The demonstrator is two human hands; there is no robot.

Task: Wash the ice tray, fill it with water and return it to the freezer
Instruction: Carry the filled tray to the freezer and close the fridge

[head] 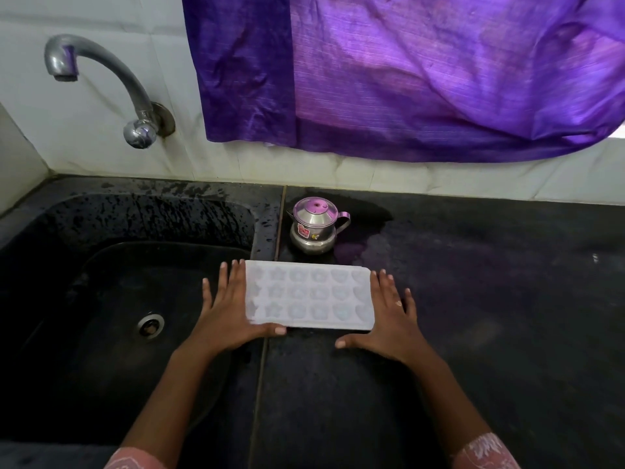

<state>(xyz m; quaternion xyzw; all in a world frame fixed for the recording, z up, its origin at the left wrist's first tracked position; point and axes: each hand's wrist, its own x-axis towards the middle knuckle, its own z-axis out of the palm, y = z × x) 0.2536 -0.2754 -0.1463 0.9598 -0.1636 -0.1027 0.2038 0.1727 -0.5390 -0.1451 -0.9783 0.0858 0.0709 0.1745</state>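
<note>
A white ice tray with flower and heart shaped cups lies flat on the black counter, just right of the sink's edge. My left hand lies against the tray's left end, fingers spread, thumb under its near edge. My right hand rests at the tray's right end with fingers spread and the thumb apart from the tray. I cannot tell whether the cups hold water. A metal tap juts from the tiled wall above the black sink; no water runs from it.
A small steel pot with a lid and handle stands just behind the tray. A purple curtain hangs over the wall at the back. The sink's drain is left of my left hand. The black counter extends to the right.
</note>
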